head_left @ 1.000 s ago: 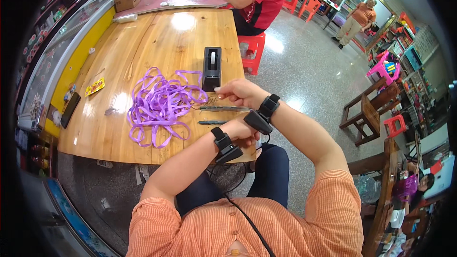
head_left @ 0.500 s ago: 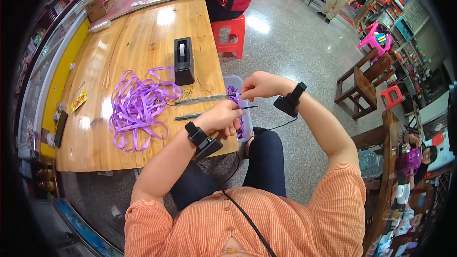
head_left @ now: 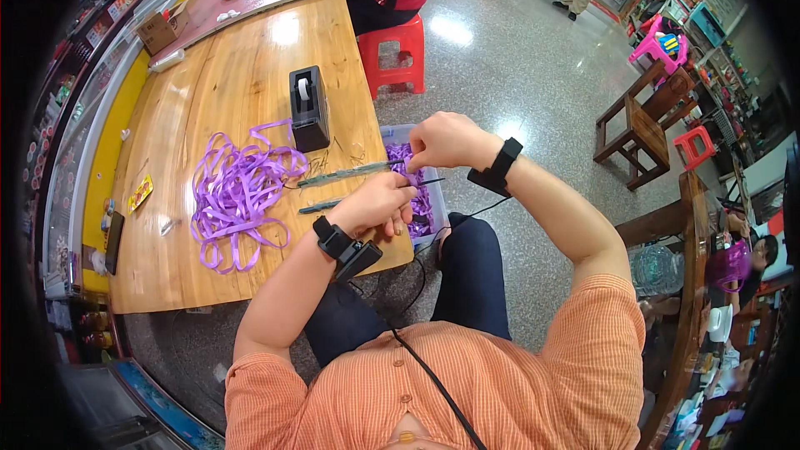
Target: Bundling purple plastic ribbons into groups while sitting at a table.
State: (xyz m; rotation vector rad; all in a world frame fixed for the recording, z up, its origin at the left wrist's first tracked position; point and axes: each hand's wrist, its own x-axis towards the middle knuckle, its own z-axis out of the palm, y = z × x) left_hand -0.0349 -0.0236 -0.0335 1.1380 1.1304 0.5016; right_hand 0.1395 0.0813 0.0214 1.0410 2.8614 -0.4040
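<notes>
- Our left hand (head_left: 379,202) is above the bench (head_left: 233,92) edge, its fingers bent and, it seems, closed on a thin dark rod (head_left: 433,181).
- The rod points rightward, just below our right hand (head_left: 450,140) in this view.
- Our right hand bends downward with gathered fingers; we cannot tell if they pinch anything.
- Purple strips (head_left: 400,152) fill the box (head_left: 398,132) beyond.
- The purple ribbon heap (head_left: 250,183) lies leftward, nearer our left hand.
</notes>
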